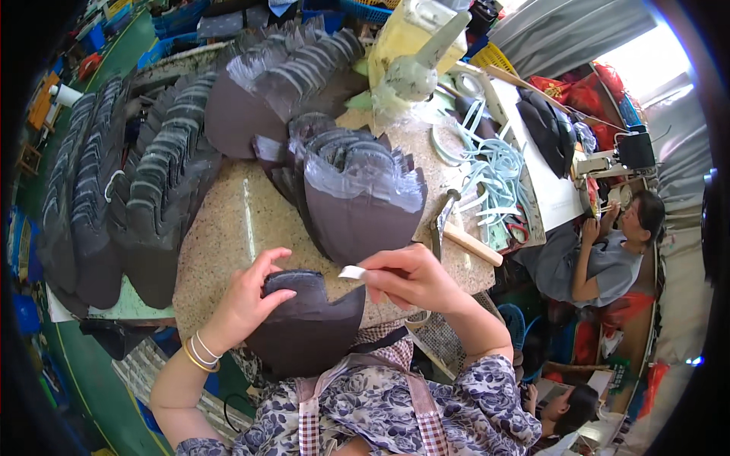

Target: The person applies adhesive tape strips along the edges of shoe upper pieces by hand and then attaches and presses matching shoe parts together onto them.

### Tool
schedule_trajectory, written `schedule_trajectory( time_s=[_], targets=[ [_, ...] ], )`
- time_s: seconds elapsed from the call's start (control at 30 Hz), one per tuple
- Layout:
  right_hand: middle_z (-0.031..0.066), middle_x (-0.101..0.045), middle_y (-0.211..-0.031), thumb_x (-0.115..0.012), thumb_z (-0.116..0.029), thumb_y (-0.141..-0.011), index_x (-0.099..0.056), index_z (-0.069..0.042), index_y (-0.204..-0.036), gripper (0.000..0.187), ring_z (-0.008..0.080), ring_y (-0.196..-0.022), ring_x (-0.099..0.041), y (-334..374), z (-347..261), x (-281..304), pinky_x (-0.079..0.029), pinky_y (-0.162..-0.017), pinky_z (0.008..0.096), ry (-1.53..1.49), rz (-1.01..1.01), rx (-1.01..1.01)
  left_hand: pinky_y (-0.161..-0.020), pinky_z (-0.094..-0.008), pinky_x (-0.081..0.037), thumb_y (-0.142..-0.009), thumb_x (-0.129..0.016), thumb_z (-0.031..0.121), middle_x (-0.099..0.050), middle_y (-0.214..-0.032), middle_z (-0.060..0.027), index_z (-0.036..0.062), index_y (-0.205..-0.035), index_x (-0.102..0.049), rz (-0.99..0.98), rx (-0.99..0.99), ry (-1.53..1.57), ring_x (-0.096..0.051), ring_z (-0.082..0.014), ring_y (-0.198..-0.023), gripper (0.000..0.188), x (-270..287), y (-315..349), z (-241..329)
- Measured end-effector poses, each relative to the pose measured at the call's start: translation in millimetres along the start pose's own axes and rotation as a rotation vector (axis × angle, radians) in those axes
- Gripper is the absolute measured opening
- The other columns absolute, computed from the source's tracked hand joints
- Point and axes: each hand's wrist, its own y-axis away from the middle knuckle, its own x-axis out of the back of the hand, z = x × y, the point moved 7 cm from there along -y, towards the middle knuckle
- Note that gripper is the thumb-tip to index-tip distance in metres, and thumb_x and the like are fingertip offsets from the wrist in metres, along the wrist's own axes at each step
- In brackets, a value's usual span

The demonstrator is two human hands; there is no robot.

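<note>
My left hand (255, 296) curls around the top left corner of a dark brown, leather-like panel (304, 330), its thumb on the near face and its fingers at the far edge. The panel hangs over the table's front edge toward my lap and has a step cut into its upper edge. Just right of that step, my right hand (407, 277) pinches a small white strip-like piece (352, 272) between thumb and fingers. Beyond both hands lies a fanned bundle of similar dark panels (361, 209) with greyish, shiny edges.
Overlapping stacks of dark panels (163, 205) fill the table's left side, with another pile (247, 125) behind. On the right lie a hammer (471, 245) and tangled pale blue strips (487, 163). A yellowish container (391, 49) stands at the back. Another person (601, 251) sits right.
</note>
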Motion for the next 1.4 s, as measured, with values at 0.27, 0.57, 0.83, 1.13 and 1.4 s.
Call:
schedule_trajectory(
  time_s=[0.27,0.57,0.83,1.13,1.4],
  targets=[
    [0.0014,-0.065,-0.066,-0.059,-0.006,-0.092,-0.069,0.002,-0.099,0.014,0.0021,-0.043,-0.047,-36,3,-17,-0.036,-0.039,0.0179,0.243,-0.111,-0.038,-0.098,-0.0276,-0.044,-0.084,-0.054,-0.013,-0.052,-0.132,-0.0148,0.0066,-0.15,-0.019,-0.305,0.083,0.501,-0.053,-0.0163,-0.117,0.077,6,2,-3],
    [0.006,-0.062,-0.063,-0.063,-0.007,-0.089,-0.068,0.003,-0.097,0.013,0.0102,-0.051,-0.057,-57,-1,-54,-0.044,-0.047,0.025,0.446,-0.293,0.203,-0.093,-0.0251,-0.046,-0.085,-0.046,-0.014,-0.051,-0.137,-0.0177,0.0077,-0.152,-0.019,-0.34,0.138,0.466,-0.056,-0.0107,-0.106,0.075,4,18,-11],
    [0.0131,-0.064,-0.067,-0.064,-0.009,-0.088,-0.068,0.003,-0.096,0.015,0.0184,-0.057,-0.064,-56,-8,-72,-0.048,-0.052,0.0307,0.553,-0.297,0.254,-0.092,-0.0275,-0.049,-0.087,-0.057,-0.007,-0.055,-0.133,-0.0163,0.0084,-0.151,-0.021,-0.267,0.012,0.357,-0.059,-0.0127,-0.102,0.075,-1,25,4],
    [0.015,-0.063,-0.075,-0.065,-0.007,-0.086,-0.066,0.003,-0.1,0.017,0.0248,-0.057,-0.063,-49,0,-64,-0.048,-0.053,0.0332,0.523,-0.308,0.118,-0.081,-0.034,-0.051,-0.088,-0.058,0.001,-0.067,-0.11,-0.0151,0.0062,-0.135,-0.05,0.023,-0.075,-0.065,-0.067,-0.0289,-0.085,0.048,11,22,7],
    [0.0148,-0.063,-0.08,-0.067,-0.007,-0.084,-0.065,0.0,-0.107,0.024,0.0298,-0.067,-0.063,-7,18,-37,-0.049,-0.06,0.0373,0.573,-0.225,0.115,-0.083,-0.0335,-0.046,-0.081,-0.068,0.004,-0.061,-0.098,-0.0096,0.0046,-0.113,-0.066,0.102,-0.256,-0.512,-0.059,-0.0234,-0.09,0.032,15,20,31]
  ],
)
